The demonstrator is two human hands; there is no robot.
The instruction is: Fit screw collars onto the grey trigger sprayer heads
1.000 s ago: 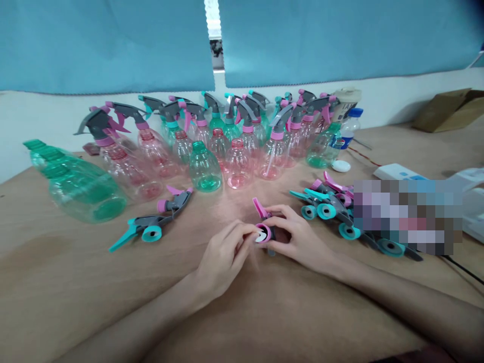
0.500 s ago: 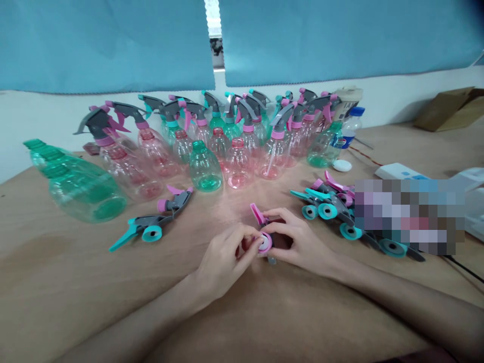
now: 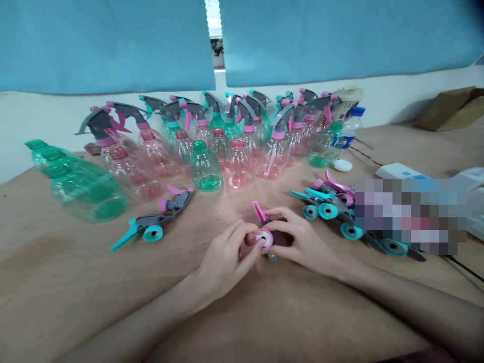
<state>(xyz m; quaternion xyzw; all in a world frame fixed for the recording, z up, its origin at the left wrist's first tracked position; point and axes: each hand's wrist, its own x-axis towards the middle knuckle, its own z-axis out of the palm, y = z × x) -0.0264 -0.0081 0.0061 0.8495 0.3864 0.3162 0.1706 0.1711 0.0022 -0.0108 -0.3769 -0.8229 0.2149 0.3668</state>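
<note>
Between my two hands is a grey and pink trigger spray head [image 3: 266, 243], its collar opening turned toward me and a white insert with a dark centre hole showing inside. My right hand [image 3: 302, 242] grips the collar and body from the right. Thumb and forefinger of my left hand [image 3: 229, 254] are closed at the collar's left edge, by the white insert. The pink trigger points up and away. To the left lie a teal-collared spray head [image 3: 151, 227] and a pink-collared spray head [image 3: 177, 200].
Several open bottles, including a green bottle [image 3: 206, 169] and a pink bottle [image 3: 239, 164], stand ahead, with fitted sprayers behind. More spray heads [image 3: 327, 210] lie on the right beside a blurred patch. A white power strip [image 3: 401, 172] and a cardboard box [image 3: 449, 108] are farther right.
My left fingertips have shifted slightly on the collar, and more of the white insert and its dark hole now shows. The right hand keeps its grip; the rest looks unchanged.
</note>
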